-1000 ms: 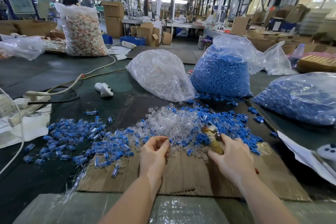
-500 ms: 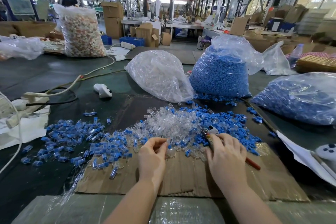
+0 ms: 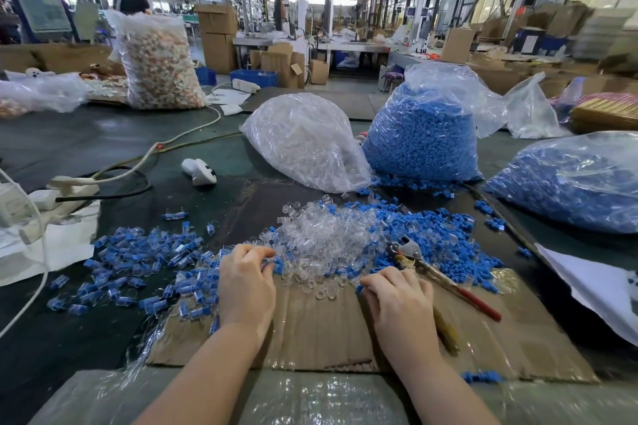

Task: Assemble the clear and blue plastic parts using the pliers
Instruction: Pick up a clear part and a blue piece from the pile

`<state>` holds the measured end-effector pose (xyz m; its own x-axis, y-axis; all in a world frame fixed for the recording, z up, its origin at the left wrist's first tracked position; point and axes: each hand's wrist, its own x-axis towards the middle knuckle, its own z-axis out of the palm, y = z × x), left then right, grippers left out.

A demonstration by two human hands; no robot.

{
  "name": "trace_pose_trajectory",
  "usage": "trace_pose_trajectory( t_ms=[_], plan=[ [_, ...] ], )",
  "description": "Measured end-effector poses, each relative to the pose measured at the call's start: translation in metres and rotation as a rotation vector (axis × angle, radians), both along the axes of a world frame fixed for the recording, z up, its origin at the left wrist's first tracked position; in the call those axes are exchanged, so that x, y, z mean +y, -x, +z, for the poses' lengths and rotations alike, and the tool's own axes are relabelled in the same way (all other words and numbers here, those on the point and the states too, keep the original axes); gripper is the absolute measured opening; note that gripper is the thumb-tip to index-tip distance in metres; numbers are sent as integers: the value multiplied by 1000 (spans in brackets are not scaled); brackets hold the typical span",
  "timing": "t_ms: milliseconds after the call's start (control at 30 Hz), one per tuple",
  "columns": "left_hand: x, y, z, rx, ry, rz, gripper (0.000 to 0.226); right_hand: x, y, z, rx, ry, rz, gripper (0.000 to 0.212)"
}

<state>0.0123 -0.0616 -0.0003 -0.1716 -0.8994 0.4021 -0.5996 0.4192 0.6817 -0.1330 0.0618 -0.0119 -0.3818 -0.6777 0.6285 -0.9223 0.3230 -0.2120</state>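
Left hand [image 3: 245, 281] pinches blue part [image 3: 278, 266]; right hand [image 3: 400, 300] picks parts (grip unclear); pliers [image 3: 435, 272] lie beside.

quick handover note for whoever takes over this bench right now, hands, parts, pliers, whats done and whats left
Left hand: fingers curled at the near edge of the clear parts pile; whether it holds a piece cannot be told.
Right hand: fingers bent down onto loose parts; its grip is also unclear.
Pliers: lying on the cardboard beside the right hand, in neither hand.
Loose blue parts: right of the clear pile.
Done: a spread of assembled pieces on the left.
Left: both loose piles, plus the full bags behind.
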Motion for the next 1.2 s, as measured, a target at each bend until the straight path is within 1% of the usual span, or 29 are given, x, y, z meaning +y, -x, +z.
trace_pose_trajectory(
  t_ms=[100,200,267,367,467,533,600,667,767,800,867,933,1000,1100,1200],
  plan=[
    [11,11,2,17,24,-95,20,0,1,-1,-3,35,7,15],
    [27,23,2,33,20,-308,18,0,2,-3,-24,57,29,16],
    [37,31,2,29,25,-426,21,1,3,-4,-42,63,65,19],
    [45,38,-1,23,35,-494,23,2,3,-5,-49,57,159,20],
    [46,40,-5,40,24,-495,19,3,2,-5,-54,54,202,17],
    [47,40,-7,76,8,-465,19,2,2,-5,-31,79,171,3],
    [47,39,-8,116,-10,-418,22,2,0,-4,-54,104,98,17],
    [47,39,-8,147,-25,-395,24,2,2,-5,-56,124,-1,15],
    [46,39,-8,172,-49,-394,23,1,3,-7,-112,83,-123,28],
    [46,39,-8,180,-63,-394,22,0,4,-8,-113,70,-149,29],
    [46,39,-7,210,-99,-397,20,-1,4,-8,-116,68,-187,27],
    [46,38,-6,225,-123,-403,20,-1,4,-8,-100,92,-175,19],
    [47,38,-7,205,-122,-404,20,-1,3,-7,-68,125,-109,7],
    [46,39,-8,170,-101,-395,18,-1,2,-6,7,69,-31,6],
    [46,39,-8,118,-87,-412,17,-3,0,-6,43,0,-36,16]
  ],
)
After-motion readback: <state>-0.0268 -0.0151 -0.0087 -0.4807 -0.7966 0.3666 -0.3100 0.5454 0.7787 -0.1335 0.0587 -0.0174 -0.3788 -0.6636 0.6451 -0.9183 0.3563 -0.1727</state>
